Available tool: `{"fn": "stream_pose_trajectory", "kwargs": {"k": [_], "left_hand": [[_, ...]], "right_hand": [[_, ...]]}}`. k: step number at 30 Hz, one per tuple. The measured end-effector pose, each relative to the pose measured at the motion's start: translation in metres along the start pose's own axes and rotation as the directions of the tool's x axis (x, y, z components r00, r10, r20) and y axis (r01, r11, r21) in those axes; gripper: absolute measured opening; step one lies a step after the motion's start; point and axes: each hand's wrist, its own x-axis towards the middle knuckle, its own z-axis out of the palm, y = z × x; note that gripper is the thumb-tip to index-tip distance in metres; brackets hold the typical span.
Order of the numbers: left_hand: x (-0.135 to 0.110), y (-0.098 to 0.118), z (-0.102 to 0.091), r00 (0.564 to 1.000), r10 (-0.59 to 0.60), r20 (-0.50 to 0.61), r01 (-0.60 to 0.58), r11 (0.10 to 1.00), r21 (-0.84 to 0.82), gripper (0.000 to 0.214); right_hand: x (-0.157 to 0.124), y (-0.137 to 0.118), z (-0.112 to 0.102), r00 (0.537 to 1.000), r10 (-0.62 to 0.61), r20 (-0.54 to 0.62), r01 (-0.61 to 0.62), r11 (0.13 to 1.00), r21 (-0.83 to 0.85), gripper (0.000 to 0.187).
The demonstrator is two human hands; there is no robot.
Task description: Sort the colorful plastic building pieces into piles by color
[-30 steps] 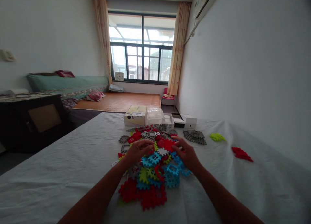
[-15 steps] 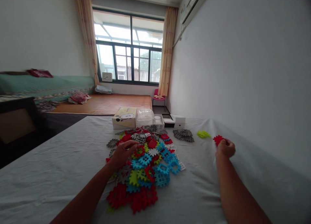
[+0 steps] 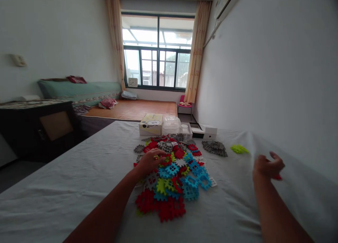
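On the cloth-covered table lies a heap of plastic interlocking building pieces (image 3: 171, 171) in red, blue, green, grey and white, with toothed edges. My left hand (image 3: 152, 161) rests over the heap's left side. Its fingers are loosely bent, and coloured pieces show through the gap between them; I see nothing held. To the right, near the wall, my right hand (image 3: 269, 165) has its fingers apart. Just below those fingers a red piece (image 3: 277, 177) shows, mostly hidden by the hand. A yellow-green stack of pieces (image 3: 239, 149) lies left of this hand, with a grey stack (image 3: 214, 148) beyond it.
Along the table's far edge stand a yellow-and-white box (image 3: 151, 125), a clear plastic container (image 3: 171, 126) and small white boxes (image 3: 210, 133). A white wall (image 3: 298, 95) rises at the right. Behind the table is a bed (image 3: 148, 108); a dark cabinet (image 3: 34, 127) stands left.
The view has turned left, so everything sits farther right. My right hand has moved nearer, and its fingers, closed on the red piece before, are now apart. My left hand stays over the heap.
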Motion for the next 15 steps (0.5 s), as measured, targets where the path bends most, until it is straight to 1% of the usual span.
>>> {"fn": "stream_pose_trajectory", "kwargs": {"k": [1, 3, 4, 6, 9, 12, 13, 15], "left_hand": [[-0.001, 0.0, 0.002, 0.999, 0.029, 0.028, -0.031, 0.998, 0.052, 0.033], [-0.003, -0.003, 0.007, 0.995, 0.069, 0.066, -0.078, 0.987, 0.142, 0.048], [-0.003, -0.004, 0.009, 0.994, 0.08, 0.077, -0.092, 0.981, 0.171, 0.052], [-0.004, -0.007, 0.011, 0.992, 0.088, 0.095, -0.106, 0.974, 0.198, 0.05], [-0.003, -0.006, 0.012, 0.993, 0.095, 0.064, -0.106, 0.973, 0.206, 0.049], [-0.002, 0.005, 0.011, 0.99, 0.143, -0.01, -0.138, 0.971, 0.195, 0.054], [-0.003, 0.01, 0.011, 0.985, 0.169, -0.025, -0.162, 0.968, 0.193, 0.055], [-0.004, 0.02, 0.014, 0.973, 0.231, -0.028, -0.22, 0.954, 0.204, 0.057]], "right_hand": [[-0.005, -0.013, 0.001, 0.997, -0.064, 0.048, 0.063, 0.998, 0.02, 0.047], [-0.02, -0.045, 0.002, 0.982, -0.154, 0.11, 0.146, 0.986, 0.081, 0.041], [-0.028, -0.061, 0.001, 0.958, -0.224, 0.177, 0.203, 0.97, 0.132, 0.038], [-0.047, -0.091, -0.003, 0.892, -0.332, 0.307, 0.268, 0.935, 0.233, 0.035], [-0.074, -0.127, -0.012, 0.759, -0.426, 0.492, 0.274, 0.895, 0.352, 0.032], [-0.097, -0.158, -0.026, 0.628, -0.484, 0.61, 0.217, 0.861, 0.459, 0.029], [-0.104, -0.168, -0.032, 0.576, -0.497, 0.649, 0.176, 0.851, 0.495, 0.029], [-0.117, -0.188, -0.046, 0.445, -0.533, 0.72, 0.076, 0.823, 0.563, 0.03]]}}
